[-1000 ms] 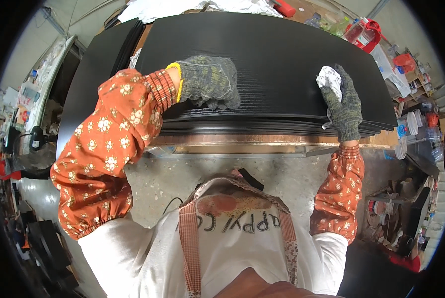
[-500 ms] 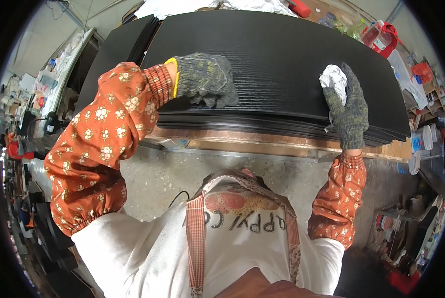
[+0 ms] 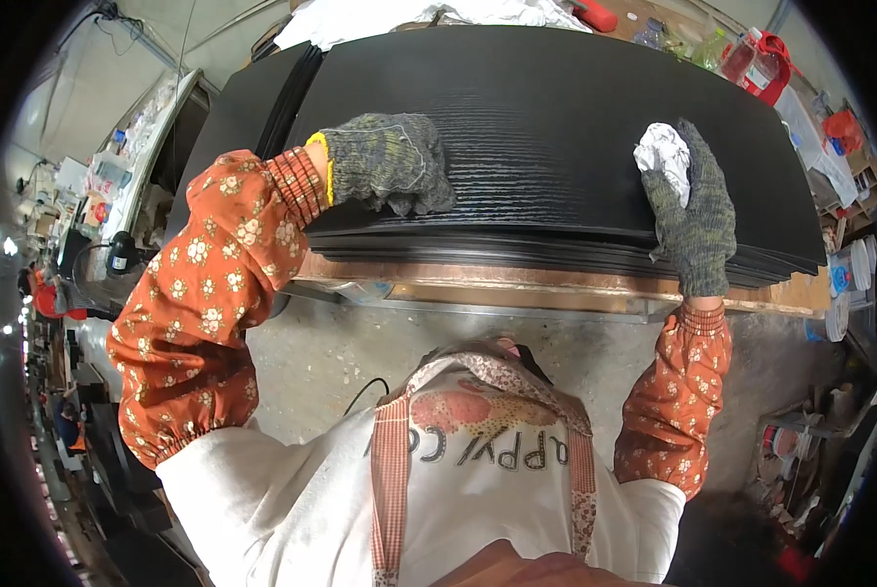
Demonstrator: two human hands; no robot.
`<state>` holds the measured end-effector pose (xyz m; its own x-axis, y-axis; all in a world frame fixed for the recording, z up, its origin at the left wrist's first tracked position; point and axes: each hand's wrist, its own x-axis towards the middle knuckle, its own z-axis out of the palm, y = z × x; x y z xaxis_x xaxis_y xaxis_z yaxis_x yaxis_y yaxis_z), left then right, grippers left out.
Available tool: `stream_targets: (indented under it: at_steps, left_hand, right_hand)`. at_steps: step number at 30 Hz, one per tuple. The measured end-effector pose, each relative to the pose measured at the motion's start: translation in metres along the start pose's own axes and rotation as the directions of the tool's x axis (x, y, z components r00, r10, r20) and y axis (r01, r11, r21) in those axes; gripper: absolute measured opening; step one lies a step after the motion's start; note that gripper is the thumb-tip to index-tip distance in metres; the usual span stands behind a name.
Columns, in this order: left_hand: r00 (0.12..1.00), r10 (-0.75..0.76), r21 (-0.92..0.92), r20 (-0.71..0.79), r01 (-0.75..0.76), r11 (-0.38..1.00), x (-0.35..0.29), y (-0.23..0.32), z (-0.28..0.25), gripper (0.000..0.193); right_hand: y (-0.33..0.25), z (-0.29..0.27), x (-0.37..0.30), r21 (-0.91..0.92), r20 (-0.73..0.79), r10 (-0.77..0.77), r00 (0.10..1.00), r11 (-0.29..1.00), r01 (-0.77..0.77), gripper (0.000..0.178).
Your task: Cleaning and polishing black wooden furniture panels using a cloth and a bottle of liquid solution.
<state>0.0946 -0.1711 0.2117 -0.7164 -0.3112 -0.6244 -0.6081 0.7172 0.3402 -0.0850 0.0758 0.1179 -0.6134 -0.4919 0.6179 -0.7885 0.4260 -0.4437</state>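
Observation:
A wide black board (image 3: 556, 78) with a fine, glossy grain lies on top of a stack of similar boards (image 3: 497, 256). My left hand (image 3: 385, 161), in a grey knitted glove with a yellow cuff, rests on the board's left half. Its fingers curl under, and whatever they may hold is hidden. Near the board's right end, my right hand (image 3: 698, 220), gloved the same way, keeps a crumpled white wad (image 3: 662, 157) between thumb and fingers. Whether the wad is cloth or paper I cannot tell. Orange floral sleeves cover both forearms.
The stack sits on a wooden bench (image 3: 517, 282). Another black stack (image 3: 248, 103) stands to its left. White crumpled material (image 3: 360, 20) lies along the back edge. Plastic bottles (image 3: 747, 54) and a red item (image 3: 773, 73) stand at the back right.
My left hand has slid a little to the left across the board. The right hand keeps about the same place on it, still with the white wad. The whole view has shifted slightly.

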Motion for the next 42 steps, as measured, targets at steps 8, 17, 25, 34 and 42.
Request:
stream_targets:
  at_steps: [8,17,25,34,42]
  left_hand:
    - [1.0,-0.026,-0.075,0.01,0.026,0.997,0.005,-0.004,-0.004,0.025]
    - [0.992,0.086,0.105,-0.093,-0.076,0.992,-0.004,0.018,-0.003,0.032]
    - [1.0,0.027,0.112,-0.005,-0.026,0.993,-0.004,0.026,-0.007,0.038]
    - [0.774,0.372,0.362,-0.512,-0.199,0.911,-0.005,-0.043,0.015,0.038]
    - [0.512,0.627,0.537,-0.587,-0.334,0.775,-0.044,-0.074,0.068,0.053]
  right_hand:
    - [0.003,0.0,-0.001,0.004,0.0,-0.029,1.0,1.0,0.029,0.057]
    - [-0.003,0.0,-0.001,0.025,-0.002,0.001,1.0,1.0,-0.001,0.055]
    - [0.0,0.0,0.0,-0.025,-0.011,-0.019,1.0,1.0,0.018,0.057]
    - [0.005,-0.003,-0.004,0.097,0.098,-0.032,0.995,0.995,0.022,0.063]
    - [-0.004,-0.006,0.04,-0.129,0.289,-0.266,0.92,0.941,0.313,0.067]
